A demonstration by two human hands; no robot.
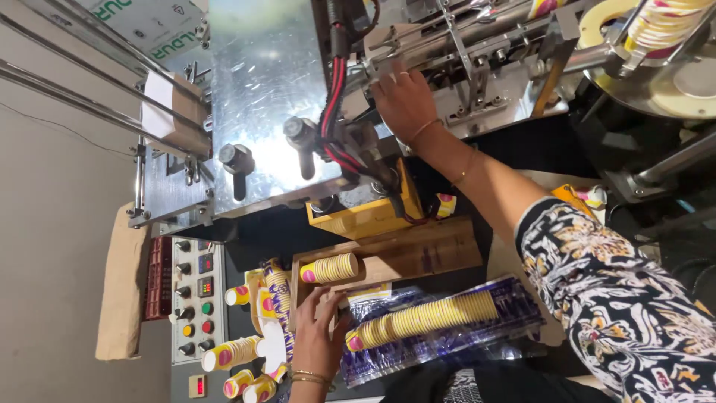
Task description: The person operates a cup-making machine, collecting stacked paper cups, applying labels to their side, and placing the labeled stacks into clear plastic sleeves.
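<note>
A steel paper-cup machine [268, 89] fills the upper view, with a button control panel [195, 298] at eight o'clock and a wooden tray [403, 257] at centre. The right hand [403, 97], at twelve o'clock, rests loosely spread on the machine's feed parts, gripping nothing I can tell. The left hand [317, 336], at six o'clock, half open, touches the bagged cup stack [425, 317] just beside the tray.

Cable bundle [333, 97] crowding the machine [268, 89].
</note>
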